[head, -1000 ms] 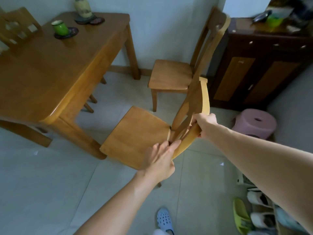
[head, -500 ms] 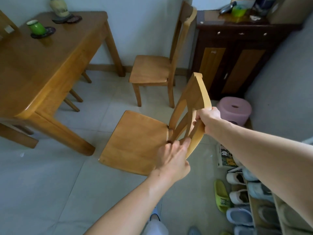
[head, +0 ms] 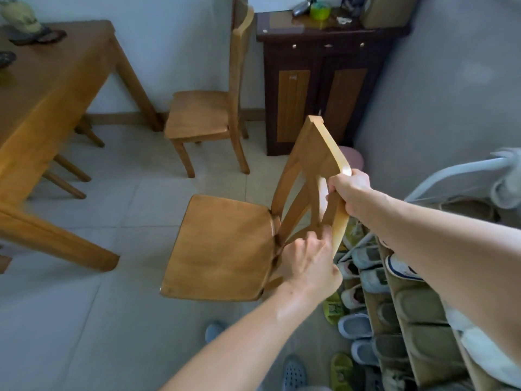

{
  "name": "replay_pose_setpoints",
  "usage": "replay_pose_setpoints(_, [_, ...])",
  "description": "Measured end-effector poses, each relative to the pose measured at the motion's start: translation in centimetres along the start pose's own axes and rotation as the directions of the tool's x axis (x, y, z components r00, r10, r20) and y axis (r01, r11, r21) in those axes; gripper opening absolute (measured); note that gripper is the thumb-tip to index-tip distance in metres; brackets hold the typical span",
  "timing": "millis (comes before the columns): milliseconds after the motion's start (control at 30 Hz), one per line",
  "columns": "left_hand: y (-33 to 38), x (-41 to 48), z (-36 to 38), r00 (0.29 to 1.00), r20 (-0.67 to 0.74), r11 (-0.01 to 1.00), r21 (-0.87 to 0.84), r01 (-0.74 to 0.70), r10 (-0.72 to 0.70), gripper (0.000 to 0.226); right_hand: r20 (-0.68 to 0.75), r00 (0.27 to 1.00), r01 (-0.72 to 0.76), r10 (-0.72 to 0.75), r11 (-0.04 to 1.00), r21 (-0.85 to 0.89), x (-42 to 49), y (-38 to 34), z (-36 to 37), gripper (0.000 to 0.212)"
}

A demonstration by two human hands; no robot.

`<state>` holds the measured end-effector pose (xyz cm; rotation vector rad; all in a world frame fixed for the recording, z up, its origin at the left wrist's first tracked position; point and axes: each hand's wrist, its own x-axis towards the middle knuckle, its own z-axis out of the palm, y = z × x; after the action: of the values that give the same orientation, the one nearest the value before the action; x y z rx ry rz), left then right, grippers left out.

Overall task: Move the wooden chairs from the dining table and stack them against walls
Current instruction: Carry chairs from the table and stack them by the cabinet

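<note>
I hold a wooden chair [head: 222,246] in front of me over the tiled floor, its legs hidden below the seat. My right hand [head: 351,190] grips the curved top rail of its back. My left hand [head: 308,263] grips the lower back slats near the seat. A second wooden chair [head: 203,114] stands by the far wall beside a dark cabinet. The wooden dining table [head: 42,114] fills the left side, with chair legs showing under it.
A dark cabinet [head: 321,88] stands in the far corner with clutter on top. A pink stool [head: 352,159] sits behind the held chair. A shoe rack [head: 400,306] with several shoes lines the right. My blue slipper [head: 293,373] is below.
The chair has moved right, away from the table and toward the shoe rack. My view has turned right, so the table has slid to the left edge. Both hands keep their grip.
</note>
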<state>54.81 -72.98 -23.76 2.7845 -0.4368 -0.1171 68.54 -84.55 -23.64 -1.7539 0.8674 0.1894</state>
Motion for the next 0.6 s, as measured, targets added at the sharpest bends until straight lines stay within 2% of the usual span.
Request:
replay_pose_setpoints(200, [3.3,0.8,1.3,0.999,-0.005,0.999,-0.03,-0.032,0.032,0.059,-0.031,0.999,0.01,-0.011,0.999,-0.048,1.3,0.8,-3.1,0.05])
replay_pose_setpoints(400, [3.1,1.4,1.5,0.999,0.026,0.993,-0.116,-0.019,0.022,0.057,-0.033,0.999,0.014,-0.019,0.989,-0.15,1.9,0.6,-3.5,0.045])
replay_pose_setpoints(500, [2.5,2.0,1.1,0.99,0.136,0.986,-0.167,-0.003,0.026,0.058,-0.047,0.996,0.054,-0.074,0.942,-0.332,1.6,0.0,-3.3,0.047])
replay_pose_setpoints(600, [0.8,2.8,0.4,0.951,0.303,0.964,-0.265,0.015,0.068,0.066,-0.117,0.939,0.178,-0.323,0.748,-0.639,0.9,-0.9,-2.4,0.056])
